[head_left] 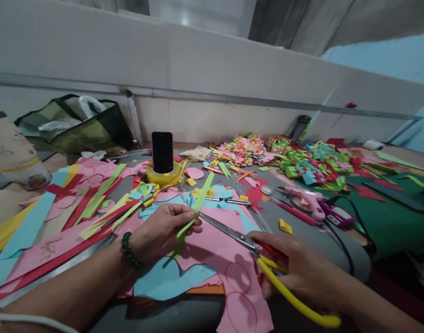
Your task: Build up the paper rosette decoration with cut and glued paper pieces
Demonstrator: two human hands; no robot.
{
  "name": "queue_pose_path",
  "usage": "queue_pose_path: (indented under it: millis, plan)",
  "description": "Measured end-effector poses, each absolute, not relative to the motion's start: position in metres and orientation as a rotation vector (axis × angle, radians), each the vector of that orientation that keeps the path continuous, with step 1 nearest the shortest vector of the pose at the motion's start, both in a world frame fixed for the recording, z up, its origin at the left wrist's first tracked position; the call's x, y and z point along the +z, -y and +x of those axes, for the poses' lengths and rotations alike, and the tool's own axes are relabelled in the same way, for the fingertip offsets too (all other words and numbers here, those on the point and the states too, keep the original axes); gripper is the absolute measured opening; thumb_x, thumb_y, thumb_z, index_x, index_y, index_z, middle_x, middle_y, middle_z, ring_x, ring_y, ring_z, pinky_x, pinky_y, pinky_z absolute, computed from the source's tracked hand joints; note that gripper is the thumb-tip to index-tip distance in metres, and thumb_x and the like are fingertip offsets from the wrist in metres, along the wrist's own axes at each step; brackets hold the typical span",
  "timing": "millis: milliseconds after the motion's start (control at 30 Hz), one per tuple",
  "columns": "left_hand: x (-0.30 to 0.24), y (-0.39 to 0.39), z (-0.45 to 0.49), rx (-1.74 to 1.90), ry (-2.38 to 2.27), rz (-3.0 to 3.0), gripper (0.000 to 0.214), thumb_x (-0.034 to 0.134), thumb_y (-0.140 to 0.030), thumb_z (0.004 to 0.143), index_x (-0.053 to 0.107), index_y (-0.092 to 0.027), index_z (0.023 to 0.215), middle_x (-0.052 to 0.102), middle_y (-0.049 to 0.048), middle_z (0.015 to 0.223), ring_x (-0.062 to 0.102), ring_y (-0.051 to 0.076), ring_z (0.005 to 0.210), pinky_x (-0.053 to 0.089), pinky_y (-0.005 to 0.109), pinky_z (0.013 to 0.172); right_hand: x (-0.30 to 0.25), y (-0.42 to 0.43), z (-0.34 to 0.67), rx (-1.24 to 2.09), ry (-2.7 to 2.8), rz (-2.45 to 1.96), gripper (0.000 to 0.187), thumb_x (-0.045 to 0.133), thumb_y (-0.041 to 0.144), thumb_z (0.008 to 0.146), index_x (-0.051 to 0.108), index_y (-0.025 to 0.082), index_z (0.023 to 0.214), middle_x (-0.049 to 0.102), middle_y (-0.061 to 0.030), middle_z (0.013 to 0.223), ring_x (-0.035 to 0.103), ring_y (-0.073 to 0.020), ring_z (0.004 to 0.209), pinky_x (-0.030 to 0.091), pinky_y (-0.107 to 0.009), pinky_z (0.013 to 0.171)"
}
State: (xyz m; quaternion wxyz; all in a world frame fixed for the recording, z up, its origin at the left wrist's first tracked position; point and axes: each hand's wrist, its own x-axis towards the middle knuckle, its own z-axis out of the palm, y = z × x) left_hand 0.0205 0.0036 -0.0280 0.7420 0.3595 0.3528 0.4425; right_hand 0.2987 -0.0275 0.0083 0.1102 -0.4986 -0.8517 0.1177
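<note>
Between the thumb and fingers of my left hand (168, 226) is a narrow light-green strip (203, 192), its upper end rising above the fingertips and its lower end hanging below. My right hand (291, 259) is closed around the handles of a pair of scissors (229, 233) with yellow and red grips. Their blades point left, and the tips touch or nearly touch the strip beside my left fingertips. Below both hands lie pink sheets (215, 245), one with circles drawn on it, over a light-blue sheet (170, 280).
A black phone (162, 152) stands upright against a yellow tape roll (156, 173). Coloured strips (94, 199) lie on the left, with a green bag (80, 125) behind. Paper flowers (246, 148) are heaped at the back. A pink glue gun (311, 201) and a cutter knife (229, 200) lie nearby.
</note>
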Motion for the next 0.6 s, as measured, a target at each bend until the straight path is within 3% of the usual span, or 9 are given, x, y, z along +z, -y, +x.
queue_pose_path:
  millis: [100,200,467,600]
  plan:
    - [-0.026,-0.002,0.021,0.958,-0.782,0.801,0.022,0.08,-0.027,0.066,0.068,-0.009,0.065,0.069,0.0068,0.064,0.062,0.01,0.06,0.043,0.017,0.054,0.001,0.025,0.301,0.313,2.534,-1.356,0.056,0.075,0.041,0.065,0.065,0.023,0.117,0.072,-0.0038,0.082,0.064,-0.0179,0.064,0.049,-0.025,0.057]
    - [-0.026,-0.002,0.022,0.956,-0.78,0.802,0.021,0.08,-0.026,0.066,0.068,-0.009,0.065,0.069,0.0066,0.064,0.063,0.01,0.061,0.044,0.017,0.056,-0.004,0.023,0.302,0.224,2.526,-1.31,0.044,0.069,0.029,0.07,0.065,0.024,0.114,0.072,-0.0044,0.086,0.065,-0.0164,0.064,0.048,-0.024,0.057]
    - [-0.033,-0.005,0.018,0.94,-0.769,0.875,0.018,0.077,-0.026,0.07,0.068,-0.011,0.068,0.069,0.0061,0.068,0.065,0.013,0.066,0.049,0.021,0.065,-0.008,0.018,0.309,0.136,2.543,-1.322,0.038,0.061,0.028,0.076,0.066,0.022,0.113,0.072,-0.0042,0.078,0.064,-0.0164,0.06,0.048,-0.024,0.055]
    - [-0.03,-0.008,0.013,0.955,-0.84,0.86,0.018,0.076,-0.026,0.072,0.066,-0.011,0.071,0.068,0.0043,0.068,0.061,0.011,0.058,0.048,0.018,0.051,-0.003,0.004,0.326,-0.108,2.366,-1.692,0.043,0.055,0.034,0.08,0.062,0.023,0.121,0.073,-0.0079,0.084,0.068,-0.0236,0.066,0.048,-0.029,0.051]
